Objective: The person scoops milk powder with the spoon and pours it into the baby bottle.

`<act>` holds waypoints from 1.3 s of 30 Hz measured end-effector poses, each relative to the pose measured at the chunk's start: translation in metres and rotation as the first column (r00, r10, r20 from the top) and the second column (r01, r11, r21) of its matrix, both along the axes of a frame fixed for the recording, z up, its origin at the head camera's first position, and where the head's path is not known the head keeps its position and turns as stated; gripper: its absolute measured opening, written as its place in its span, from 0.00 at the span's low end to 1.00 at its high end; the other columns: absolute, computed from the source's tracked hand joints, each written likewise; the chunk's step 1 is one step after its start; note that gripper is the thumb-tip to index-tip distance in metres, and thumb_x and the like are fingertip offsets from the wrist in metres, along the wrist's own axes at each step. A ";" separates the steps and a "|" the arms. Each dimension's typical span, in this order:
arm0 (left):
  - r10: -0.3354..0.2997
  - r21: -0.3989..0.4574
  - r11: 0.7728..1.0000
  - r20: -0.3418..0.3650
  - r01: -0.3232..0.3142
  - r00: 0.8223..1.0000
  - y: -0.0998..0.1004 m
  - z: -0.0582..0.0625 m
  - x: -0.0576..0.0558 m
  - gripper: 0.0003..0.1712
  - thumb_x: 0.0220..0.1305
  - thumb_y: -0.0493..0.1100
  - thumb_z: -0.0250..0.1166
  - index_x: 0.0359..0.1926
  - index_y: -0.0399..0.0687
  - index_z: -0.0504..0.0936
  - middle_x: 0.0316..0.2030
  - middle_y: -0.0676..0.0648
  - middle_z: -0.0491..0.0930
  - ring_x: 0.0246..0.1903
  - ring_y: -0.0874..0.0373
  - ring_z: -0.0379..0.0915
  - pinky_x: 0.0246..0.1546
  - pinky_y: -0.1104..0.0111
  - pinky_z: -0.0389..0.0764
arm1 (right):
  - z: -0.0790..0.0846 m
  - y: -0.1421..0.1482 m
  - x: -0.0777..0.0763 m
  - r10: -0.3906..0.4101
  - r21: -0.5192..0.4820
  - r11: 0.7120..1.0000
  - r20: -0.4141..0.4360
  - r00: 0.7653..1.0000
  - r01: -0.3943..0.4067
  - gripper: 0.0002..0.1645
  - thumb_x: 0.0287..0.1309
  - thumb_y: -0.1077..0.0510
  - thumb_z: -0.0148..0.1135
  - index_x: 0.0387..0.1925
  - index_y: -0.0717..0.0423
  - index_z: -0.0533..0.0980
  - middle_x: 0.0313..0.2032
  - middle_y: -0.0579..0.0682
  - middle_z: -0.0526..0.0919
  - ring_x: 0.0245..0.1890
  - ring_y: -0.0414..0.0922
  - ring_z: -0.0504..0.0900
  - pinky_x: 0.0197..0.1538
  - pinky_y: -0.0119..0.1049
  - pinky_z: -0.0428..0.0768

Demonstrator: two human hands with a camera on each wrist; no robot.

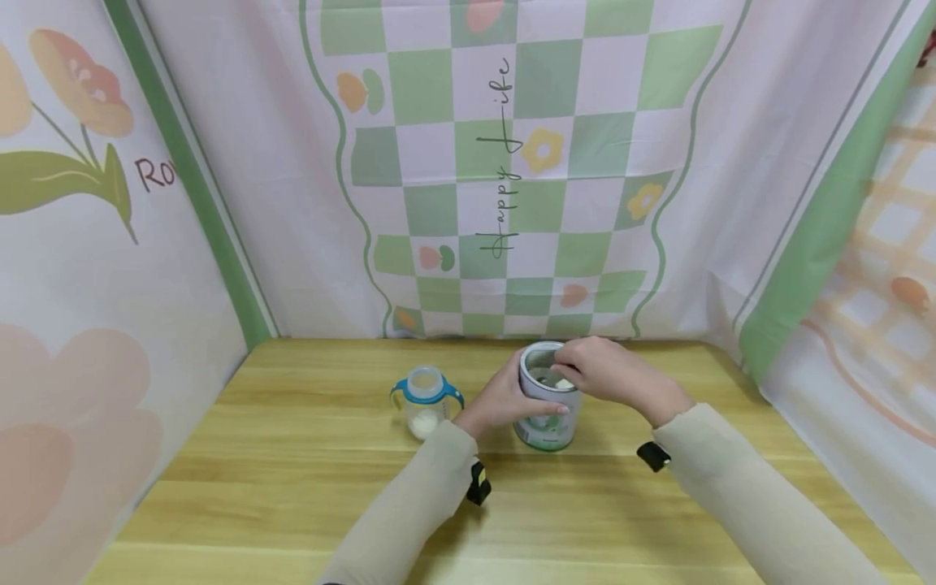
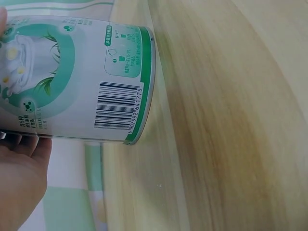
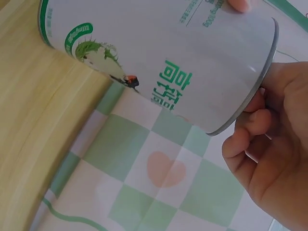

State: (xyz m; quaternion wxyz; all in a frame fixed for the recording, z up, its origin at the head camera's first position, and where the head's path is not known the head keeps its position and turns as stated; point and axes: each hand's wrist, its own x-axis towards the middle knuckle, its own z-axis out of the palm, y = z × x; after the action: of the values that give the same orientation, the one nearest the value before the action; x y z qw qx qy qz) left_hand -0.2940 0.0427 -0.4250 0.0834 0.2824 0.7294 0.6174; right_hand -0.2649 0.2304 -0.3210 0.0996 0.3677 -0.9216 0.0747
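A white and green milk powder can (image 1: 548,422) stands on the table with its mouth uncovered. My left hand (image 1: 504,398) holds it round the side, the thumb across the front; its fingers (image 2: 42,148) show behind the can in the left wrist view. At the rim, my right hand (image 1: 603,370) has curled fingers, their tips inside the mouth. A small white thing (image 1: 564,384) shows beneath those fingertips, apparently pinched; the rim hides most of it. In the right wrist view the can wall (image 3: 226,62) covers the fingertips. Left of the can stands a baby bottle (image 1: 426,386), uncapped, with blue handles.
White powder (image 1: 424,422) lies in the bottom of the bottle. The wooden table (image 1: 292,504) ends at a patterned cloth (image 1: 512,203) behind, with more cloth hanging at both sides. Dark wrist devices (image 1: 478,483) sit by both sleeves.
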 end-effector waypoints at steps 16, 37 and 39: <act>-0.034 0.025 0.999 0.014 0.034 0.999 -0.001 0.003 0.001 0.49 0.54 0.43 0.79 0.70 0.65 0.60 0.59 0.59 0.72 0.53 0.63 0.74 0.53 0.66 0.76 | 0.002 -0.005 -0.004 0.025 -0.020 1.000 0.120 0.992 -0.023 0.24 0.68 0.61 0.62 0.17 0.47 0.65 0.15 0.39 0.61 0.15 0.34 0.60 0.22 0.31 0.64; -0.028 0.004 1.000 0.037 0.028 0.999 -0.002 0.002 0.002 0.50 0.53 0.46 0.80 0.71 0.66 0.59 0.62 0.54 0.72 0.54 0.63 0.73 0.55 0.63 0.75 | -0.001 0.012 -0.004 0.038 -0.206 0.978 0.217 0.975 0.008 0.20 0.73 0.57 0.57 0.20 0.51 0.74 0.15 0.38 0.65 0.13 0.34 0.60 0.22 0.31 0.66; -0.032 0.009 0.999 0.025 0.032 0.999 -0.003 0.002 0.003 0.50 0.54 0.46 0.80 0.71 0.66 0.59 0.63 0.51 0.72 0.54 0.63 0.73 0.55 0.63 0.75 | -0.002 0.013 -0.003 0.023 -0.224 0.974 0.227 0.974 0.029 0.21 0.73 0.56 0.57 0.20 0.51 0.75 0.15 0.38 0.65 0.13 0.34 0.60 0.22 0.32 0.66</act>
State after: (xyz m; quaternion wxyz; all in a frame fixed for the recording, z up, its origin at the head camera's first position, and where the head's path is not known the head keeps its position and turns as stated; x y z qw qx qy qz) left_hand -0.2912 0.0401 -0.4226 0.1013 0.2865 0.7212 0.6225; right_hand -0.2682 0.2438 -0.3227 0.0343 0.3415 -0.9129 0.2208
